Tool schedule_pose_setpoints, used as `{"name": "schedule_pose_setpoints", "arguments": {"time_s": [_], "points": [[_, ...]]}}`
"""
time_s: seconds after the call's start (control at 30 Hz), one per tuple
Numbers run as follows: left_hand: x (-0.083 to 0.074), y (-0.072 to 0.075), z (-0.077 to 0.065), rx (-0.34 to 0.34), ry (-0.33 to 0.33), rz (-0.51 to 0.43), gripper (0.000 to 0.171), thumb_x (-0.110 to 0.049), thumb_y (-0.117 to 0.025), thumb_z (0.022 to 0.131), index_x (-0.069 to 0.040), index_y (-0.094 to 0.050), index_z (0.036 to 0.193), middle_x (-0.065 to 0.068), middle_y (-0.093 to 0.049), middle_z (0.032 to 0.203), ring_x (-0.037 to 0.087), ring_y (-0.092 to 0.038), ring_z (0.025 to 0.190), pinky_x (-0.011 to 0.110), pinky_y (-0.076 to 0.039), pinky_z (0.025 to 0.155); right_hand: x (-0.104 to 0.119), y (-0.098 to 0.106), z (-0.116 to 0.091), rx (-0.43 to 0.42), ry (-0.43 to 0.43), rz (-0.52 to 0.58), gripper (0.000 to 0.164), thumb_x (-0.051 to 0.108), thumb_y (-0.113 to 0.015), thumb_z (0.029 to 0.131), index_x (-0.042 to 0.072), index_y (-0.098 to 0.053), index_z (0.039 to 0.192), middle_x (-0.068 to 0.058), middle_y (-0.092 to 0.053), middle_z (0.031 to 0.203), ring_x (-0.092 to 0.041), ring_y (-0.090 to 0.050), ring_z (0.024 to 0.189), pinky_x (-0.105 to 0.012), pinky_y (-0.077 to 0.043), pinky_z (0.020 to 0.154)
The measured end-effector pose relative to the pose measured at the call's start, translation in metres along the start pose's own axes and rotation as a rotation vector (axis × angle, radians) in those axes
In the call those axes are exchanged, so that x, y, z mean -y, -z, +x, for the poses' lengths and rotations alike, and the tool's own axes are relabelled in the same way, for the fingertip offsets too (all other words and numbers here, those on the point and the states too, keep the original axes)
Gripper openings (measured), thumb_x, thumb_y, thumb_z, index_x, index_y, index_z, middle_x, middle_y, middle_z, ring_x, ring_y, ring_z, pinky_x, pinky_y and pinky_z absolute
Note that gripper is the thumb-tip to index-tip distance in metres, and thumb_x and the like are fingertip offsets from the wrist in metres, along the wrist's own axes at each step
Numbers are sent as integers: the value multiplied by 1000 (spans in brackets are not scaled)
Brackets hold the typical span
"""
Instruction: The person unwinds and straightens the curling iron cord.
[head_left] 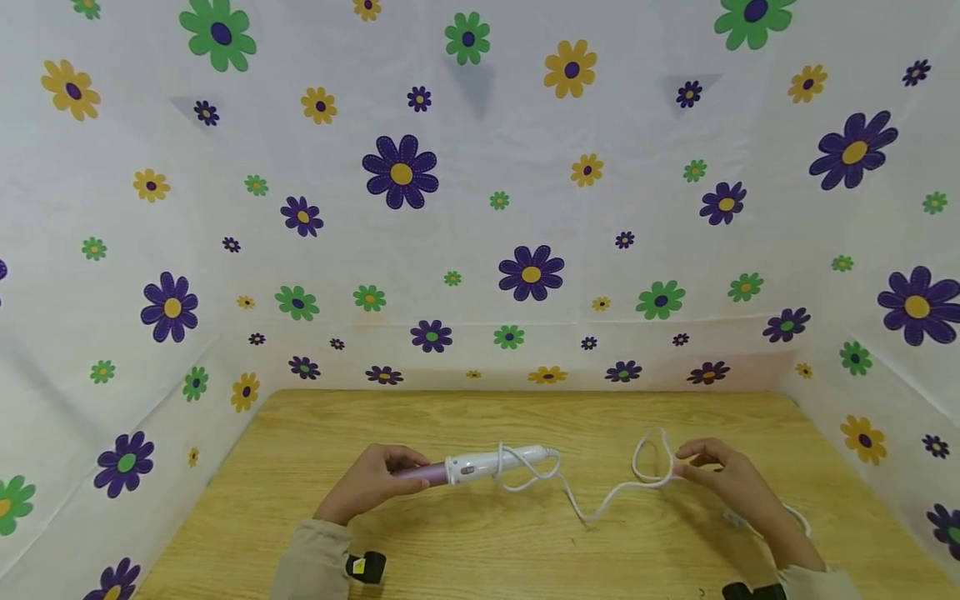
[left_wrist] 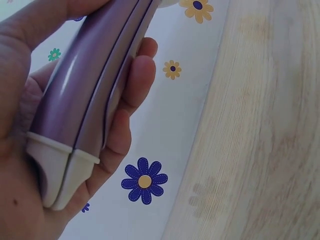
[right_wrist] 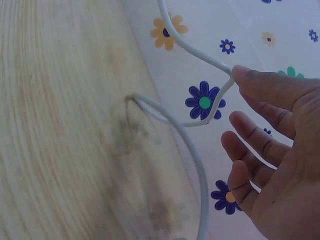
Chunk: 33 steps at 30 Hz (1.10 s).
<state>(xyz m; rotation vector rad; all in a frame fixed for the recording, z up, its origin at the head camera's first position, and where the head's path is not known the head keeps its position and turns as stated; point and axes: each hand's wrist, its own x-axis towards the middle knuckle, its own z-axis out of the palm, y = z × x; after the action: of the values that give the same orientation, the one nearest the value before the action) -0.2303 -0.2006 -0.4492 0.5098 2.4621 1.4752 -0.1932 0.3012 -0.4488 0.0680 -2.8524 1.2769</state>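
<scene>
My left hand point(head_left: 366, 485) grips a hair straightener point(head_left: 480, 466) by its purple end, above the left half of the table. In the left wrist view my fingers curl round the two long purple arms point(left_wrist: 92, 80), which lie together and end in white tips. The white handle points right, and its white cord point(head_left: 592, 515) loops loosely around it, then runs right. On the right side, my right hand point(head_left: 738, 490) pinches the cord point(right_wrist: 202, 56) between thumb and forefinger. Its other fingers are loosely bent and hold nothing. A loop of cord stands beside those fingertips.
Below is a wood-grain table point(head_left: 465, 550). Flower-patterned white cloth point(head_left: 480, 225) rises at the back and both sides. More cord and a small pale piece point(head_left: 733, 518), perhaps the plug, are partly hidden by my right hand. Dark straps point(head_left: 367, 567) sit at my wrists.
</scene>
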Motion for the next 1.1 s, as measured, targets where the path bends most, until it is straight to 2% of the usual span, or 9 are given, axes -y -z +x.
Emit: {"name": "schedule_pose_setpoints", "arguments": {"time_s": [0.13,0.4,0.63,0.77,0.97,1.1], "points": [[-1,0,0,5,6,-5,37,-27,-78,81,-4,-71,109,14,-70,105,19,-63,88,32,-53,75,11,0,-1,1,23,9,34,29,-64,93,4,-61,115,-15,-60,121,2,-52,92,-29,-47,77],[-1,1,0,-1,10,12,38,-28,-78,81,-4,-71,109,14,-70,106,19,-63,88,32,-53,76,44,-9,1,36,111,113,34,26,-61,95,4,-57,121,-19,-59,121,-14,-60,92,-33,-51,76],[-1,2,-1,-3,9,10,39,-28,-78,81,-3,-71,110,14,-70,106,19,-63,88,33,-53,76,71,-30,7,129,198,210,33,21,-61,95,2,-56,122,-23,-57,118,-12,-62,88,-32,-53,74],[0,2,-1,-11,10,12,38,-28,-79,80,-4,-71,109,14,-70,105,19,-63,87,32,-53,75,82,-44,12,143,226,229,32,22,-64,93,3,-59,118,-20,-58,118,-12,-61,92,-33,-54,75],[0,3,-1,-6,11,-4,38,-28,-78,81,-4,-71,110,13,-70,105,19,-62,87,31,-52,75,89,-68,19,170,260,277,29,21,-65,92,4,-59,115,-17,-59,116,-7,-57,96,-26,-51,80],[0,3,-2,-3,13,-17,39,-28,-78,81,-4,-70,111,14,-70,106,19,-63,88,32,-53,76,89,-82,23,184,242,281,28,21,-66,92,4,-58,113,-19,-58,117,-9,-57,97,-25,-49,82]]}}
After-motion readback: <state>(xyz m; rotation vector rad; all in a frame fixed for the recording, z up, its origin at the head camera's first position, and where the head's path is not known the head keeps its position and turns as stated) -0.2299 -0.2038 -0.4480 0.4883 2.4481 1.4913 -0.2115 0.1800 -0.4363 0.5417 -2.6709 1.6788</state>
